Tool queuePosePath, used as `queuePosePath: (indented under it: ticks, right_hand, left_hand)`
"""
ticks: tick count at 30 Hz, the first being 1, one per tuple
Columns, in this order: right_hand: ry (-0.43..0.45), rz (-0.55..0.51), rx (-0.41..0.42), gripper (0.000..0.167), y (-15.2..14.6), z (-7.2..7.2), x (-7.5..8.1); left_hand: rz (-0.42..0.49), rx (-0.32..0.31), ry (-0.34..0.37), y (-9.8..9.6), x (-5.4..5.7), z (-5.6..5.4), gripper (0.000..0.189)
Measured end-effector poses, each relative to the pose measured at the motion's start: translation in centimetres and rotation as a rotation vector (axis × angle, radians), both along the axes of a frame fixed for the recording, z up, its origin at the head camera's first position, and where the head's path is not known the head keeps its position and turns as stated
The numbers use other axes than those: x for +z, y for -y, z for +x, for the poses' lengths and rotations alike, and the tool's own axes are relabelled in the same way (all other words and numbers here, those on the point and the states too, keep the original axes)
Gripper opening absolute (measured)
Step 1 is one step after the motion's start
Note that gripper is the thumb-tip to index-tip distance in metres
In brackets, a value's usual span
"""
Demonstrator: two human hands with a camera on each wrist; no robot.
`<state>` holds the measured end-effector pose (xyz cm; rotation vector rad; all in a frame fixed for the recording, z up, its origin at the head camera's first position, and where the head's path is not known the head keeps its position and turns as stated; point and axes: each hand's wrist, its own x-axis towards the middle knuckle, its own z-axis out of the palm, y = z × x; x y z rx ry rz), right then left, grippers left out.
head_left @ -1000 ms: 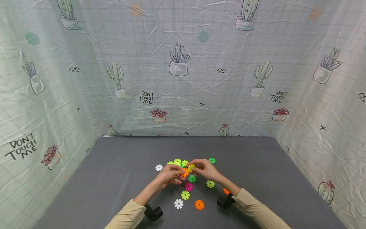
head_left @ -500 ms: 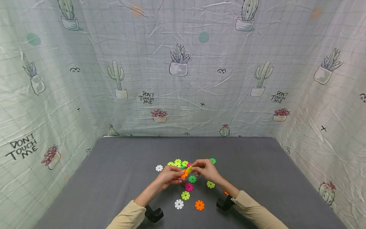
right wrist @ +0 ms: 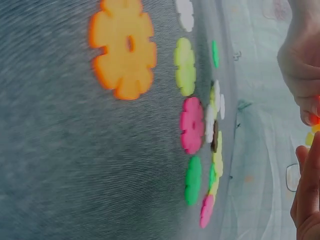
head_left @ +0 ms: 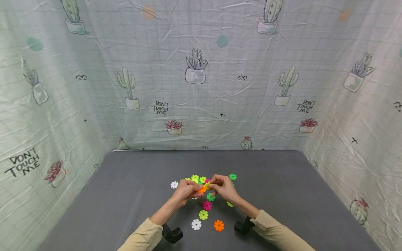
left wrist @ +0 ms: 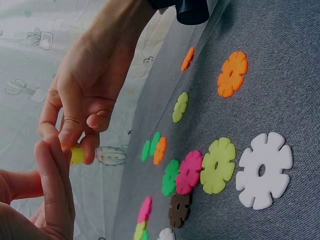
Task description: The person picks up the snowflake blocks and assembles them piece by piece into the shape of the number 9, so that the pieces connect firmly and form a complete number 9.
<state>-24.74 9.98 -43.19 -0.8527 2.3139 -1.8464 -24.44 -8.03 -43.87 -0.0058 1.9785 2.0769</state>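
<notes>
Above the middle of the table, my left hand [head_left: 186, 190] pinches an orange notched plastic disc [head_left: 202, 190] between thumb and fingers. My right hand [head_left: 224, 188] pinches a yellow notched disc [head_left: 207, 185], turned nearly edge-on. The two discs meet between the fingertips, and the fingers hide most of both. In the left wrist view a bit of the yellow disc [left wrist: 77, 155] shows below the right fingertips. Under the hands lie a pink disc [head_left: 207, 205], a green disc [head_left: 211, 197] and a brown disc [left wrist: 179, 210].
Nearer to me on the grey table [head_left: 141, 167] are a yellow-green disc [head_left: 203, 214], a white disc [head_left: 196, 225] and an orange disc [head_left: 219, 225]. Several yellow discs [head_left: 195, 178] cluster beyond the hands. A patterned curtain [head_left: 201, 97] encloses the table at back and sides.
My right hand has turned the yellow disc from face-on to nearly edge-on and brought it leftward against the orange disc. The left hand still holds the orange disc, its fingers drawn closer.
</notes>
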Motion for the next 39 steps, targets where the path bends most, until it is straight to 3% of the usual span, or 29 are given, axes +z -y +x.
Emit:
queuePosePath:
  ticks: [6, 12, 18, 24, 29, 33, 39]
  right_hand:
    - [0.034, -0.022, -0.013, 0.011, 0.2, -0.1, -0.1]
    - [0.023, 0.027, 0.02, 0.01, -0.1, -0.4, -0.1]
    - [0.038, 0.118, 0.079, 0.014, -0.4, -1.2, 0.3]
    - [0.04, 0.157, 0.109, 0.026, -1.7, -3.0, -1.6]
    - [0.019, 0.188, 0.169, 0.026, -2.0, -3.5, -2.1]
    - [0.021, 0.218, 0.173, 0.026, -1.8, -3.4, -2.2]
    - [0.039, 0.241, 0.16, 0.027, -1.7, -3.2, -2.1]
  left_hand:
    - [0.0, 0.006, -0.013, -0.1, 0.1, 0.2, 0.025]
    - [-0.031, -0.026, -0.035, 0.1, -0.6, 0.2, 0.025]
    - [-0.085, -0.137, 0.007, 0.6, -1.1, -0.2, 0.026]
    - [-0.154, -0.251, 0.055, 0.6, -1.3, -0.5, 0.021]
    - [-0.132, -0.303, 0.037, 0.8, -1.5, -0.5, 0.039]
    - [-0.154, -0.3, 0.015, 0.6, -1.5, -0.4, 0.044]
    - [-0.168, -0.274, 0.013, 0.4, -1.9, -0.5, 0.036]
